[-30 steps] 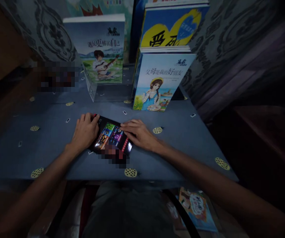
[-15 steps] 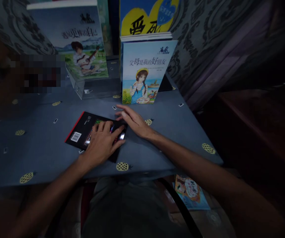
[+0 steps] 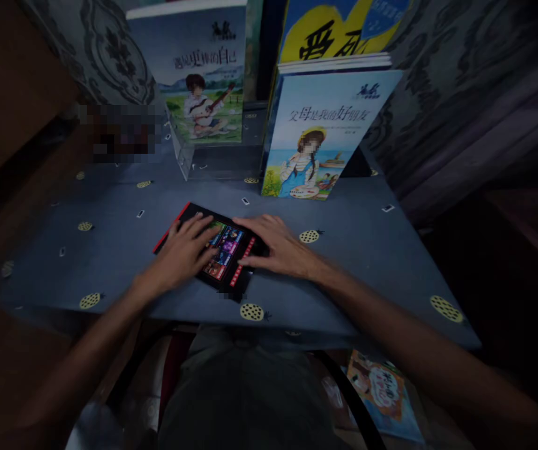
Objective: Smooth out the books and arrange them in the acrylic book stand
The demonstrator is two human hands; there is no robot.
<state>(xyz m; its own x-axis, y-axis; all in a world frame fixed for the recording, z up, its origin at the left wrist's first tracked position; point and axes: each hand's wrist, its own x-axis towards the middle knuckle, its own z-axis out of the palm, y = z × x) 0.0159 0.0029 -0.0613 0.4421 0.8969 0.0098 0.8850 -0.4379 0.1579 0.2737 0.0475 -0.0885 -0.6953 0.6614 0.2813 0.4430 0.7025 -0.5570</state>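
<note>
A black book with a red spine lies flat on the table, its colourful picture grid facing up. My left hand rests over its left half, fingers spread and flat, covering the part near the spine. Across the book's right end lies my right hand. Its thumb is on the cover beside a red strip of lettering, and the forefinger reaches along the far edge. Thumb and fingers are well apart. Neither hand is wrapped round the book.
A grey-blue tablecloth with pineapple prints covers the table. At the back, a guitar-picture book stands in a clear holder. To its right stands a stack of upright books. Another book lies below the table's front edge.
The view has swung left. My left hand has slid toward the red spine, uncovering the picture grid. My right hand has come down onto the book's right end.
</note>
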